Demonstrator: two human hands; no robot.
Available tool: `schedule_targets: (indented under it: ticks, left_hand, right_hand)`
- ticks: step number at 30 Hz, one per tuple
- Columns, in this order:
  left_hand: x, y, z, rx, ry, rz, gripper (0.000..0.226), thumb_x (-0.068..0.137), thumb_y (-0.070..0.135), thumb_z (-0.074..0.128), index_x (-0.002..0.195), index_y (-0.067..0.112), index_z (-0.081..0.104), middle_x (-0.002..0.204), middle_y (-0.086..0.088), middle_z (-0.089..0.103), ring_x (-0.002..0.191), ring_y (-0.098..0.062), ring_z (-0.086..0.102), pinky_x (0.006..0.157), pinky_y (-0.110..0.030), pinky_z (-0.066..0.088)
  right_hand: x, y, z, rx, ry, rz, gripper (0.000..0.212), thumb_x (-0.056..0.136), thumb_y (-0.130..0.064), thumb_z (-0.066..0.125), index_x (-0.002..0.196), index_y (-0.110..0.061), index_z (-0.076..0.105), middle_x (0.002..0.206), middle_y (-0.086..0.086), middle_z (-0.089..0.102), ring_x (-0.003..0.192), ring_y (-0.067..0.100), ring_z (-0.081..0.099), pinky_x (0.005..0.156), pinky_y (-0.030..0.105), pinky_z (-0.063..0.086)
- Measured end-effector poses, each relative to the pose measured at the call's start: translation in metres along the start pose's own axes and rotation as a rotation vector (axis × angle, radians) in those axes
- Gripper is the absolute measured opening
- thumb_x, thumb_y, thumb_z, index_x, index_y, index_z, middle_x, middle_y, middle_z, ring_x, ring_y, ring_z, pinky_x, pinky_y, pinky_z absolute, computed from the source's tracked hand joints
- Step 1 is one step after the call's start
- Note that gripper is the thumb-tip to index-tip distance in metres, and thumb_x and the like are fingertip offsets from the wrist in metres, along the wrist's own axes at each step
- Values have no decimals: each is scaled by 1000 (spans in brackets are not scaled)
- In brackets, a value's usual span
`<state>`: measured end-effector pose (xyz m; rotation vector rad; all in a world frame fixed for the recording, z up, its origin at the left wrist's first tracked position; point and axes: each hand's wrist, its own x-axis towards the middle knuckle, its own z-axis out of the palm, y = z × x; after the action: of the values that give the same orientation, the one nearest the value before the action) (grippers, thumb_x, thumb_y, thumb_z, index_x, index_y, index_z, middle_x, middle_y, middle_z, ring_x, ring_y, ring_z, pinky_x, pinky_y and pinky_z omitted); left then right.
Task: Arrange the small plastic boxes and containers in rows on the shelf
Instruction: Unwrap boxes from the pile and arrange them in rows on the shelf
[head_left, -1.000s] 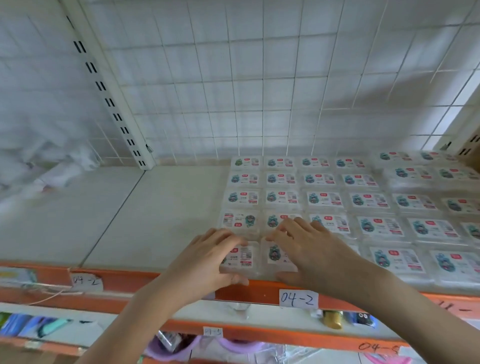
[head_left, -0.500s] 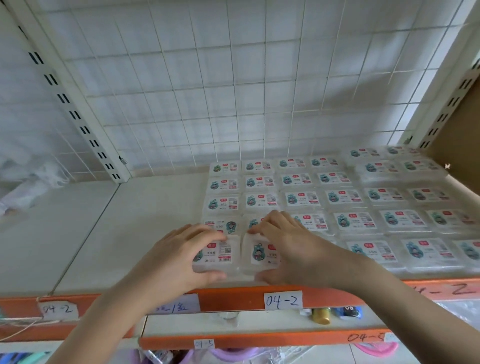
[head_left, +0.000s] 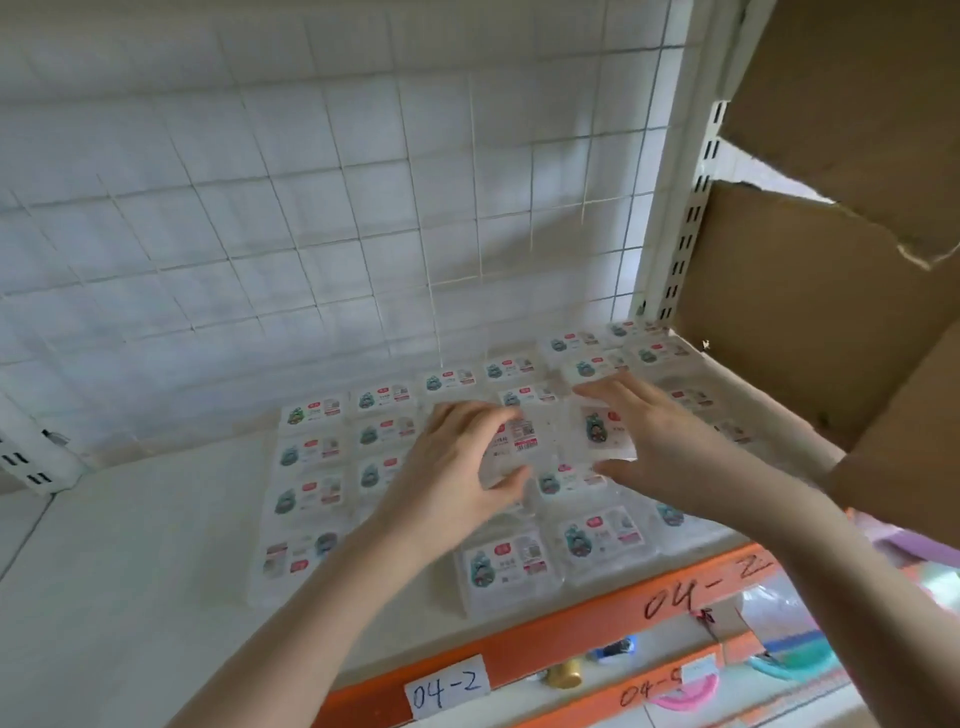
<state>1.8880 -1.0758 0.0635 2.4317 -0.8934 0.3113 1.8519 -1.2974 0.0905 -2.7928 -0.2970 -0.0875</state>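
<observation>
Small clear plastic boxes with cartoon labels lie in rows (head_left: 311, 452) on the right half of the white shelf (head_left: 130, 571). My left hand (head_left: 452, 473) grips one box (head_left: 519, 441), fingers on top and thumb under its near edge. Beside it, my right hand (head_left: 670, 447) holds a second box (head_left: 602, 431) the same way. Both boxes sit side by side, raised above the middle rows. Two more boxes (head_left: 506, 566) lie at the front edge below my wrists.
A white wire grid (head_left: 311, 208) backs the shelf. A slotted upright post (head_left: 675, 208) and torn cardboard (head_left: 831, 312) close the right side. The orange front rail (head_left: 571, 634) carries a handwritten "04-2" tag (head_left: 447, 686). The shelf's left half is bare white board.
Both hands have gone from the front-row boxes to farther back, each now holding a box above the middle rows. The view has swung so the rows sit right of centre.
</observation>
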Motion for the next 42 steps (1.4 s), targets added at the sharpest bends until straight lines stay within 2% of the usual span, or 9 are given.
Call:
schedule_targets:
  ticks: [5,12,17,19,22,28,32,38,42]
  left_hand:
    - [41,29,47,58,28,42,53,84,41,62,129,13,52,123,-2,56,119,-21,45,104,-35,38]
    - [84,51,98,140,7,7,55,85,45,57,129,13,50,123,-5,53,120,-23,41,103,-36,36]
    - [92,53,107,24,-28,-45,56,85,42,60,130,12,46,127,-5,46,124,-20,35,105,-31,34]
    - [90,52,105,53,-17,-40,55,85,42,60,130,13,47,128,-4,46,124,-20,37,104,-31,34]
    - [86,50,103,123,-5,-3,47,89,38,58,128,12,51,127,-5,49,124,-24,40,105,-37,34]
    - [87,47,103,57,-58,49,34,92,13,53,125,7,53,125,-6,50,124,-23,40,105,-34,38]
    - [90,48,105,61,-42,55,31,92,12,53,123,7,54,123,-7,51,121,-23,41,103,-33,40]
    - [89,48,105,66,-21,55,34,93,16,52,127,9,51,125,-6,50,122,-21,41,103,-31,39]
    - [82,46,99,71,27,50,35,93,17,53,127,10,51,126,-6,52,122,-22,44,103,-34,40]
  right_hand:
    - [-11,56,-6,-89,52,160,71,84,-20,68,142,-31,30,151,-11,25,141,12,17,114,36,26]
    - [5,99,-9,-108,83,192,70,82,3,55,140,-32,36,148,-14,32,136,6,20,106,23,23]
    - [18,112,-4,-95,69,175,52,86,-4,57,129,-34,50,135,-16,47,115,2,47,92,18,41]
    - [18,118,0,-68,73,250,48,87,-11,57,127,-36,50,133,-16,47,107,2,47,83,20,45]
    - [14,122,3,4,63,368,43,88,-30,58,129,-33,46,137,-9,38,116,11,39,90,32,44]
    - [11,121,5,246,109,387,49,85,-38,65,129,-28,46,138,-8,32,113,9,41,88,27,44]
    - [16,125,4,335,98,379,55,86,-37,65,135,-25,43,143,-9,27,102,2,42,68,12,39]
    - [17,128,7,338,101,401,48,90,-41,57,133,-26,45,143,-9,28,114,7,38,89,28,44]
    - [20,113,3,139,168,433,39,95,-33,49,132,-25,46,140,-4,36,125,14,34,102,38,38]
